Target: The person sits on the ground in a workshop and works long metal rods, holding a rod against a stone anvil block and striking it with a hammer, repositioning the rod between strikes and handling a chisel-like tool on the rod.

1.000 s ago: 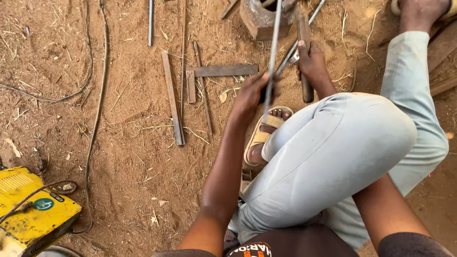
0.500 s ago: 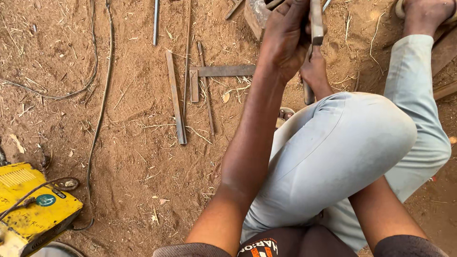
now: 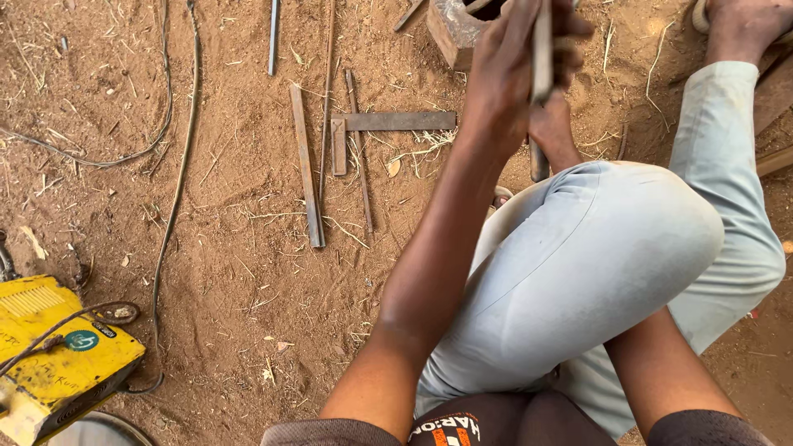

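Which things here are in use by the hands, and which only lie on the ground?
In use:
- left hand, closed around a metal rod
- right hand, gripping a dark bar below it

Lying about:
- flat strip
- steel square
- thin rods
- cable
- yellow machine
- block

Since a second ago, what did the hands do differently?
The left hand rose from knee level and closed around the thin metal rod, lifting it upright. The right hand kept gripping its tool. The flat bars and yellow machine stayed on the dirt.
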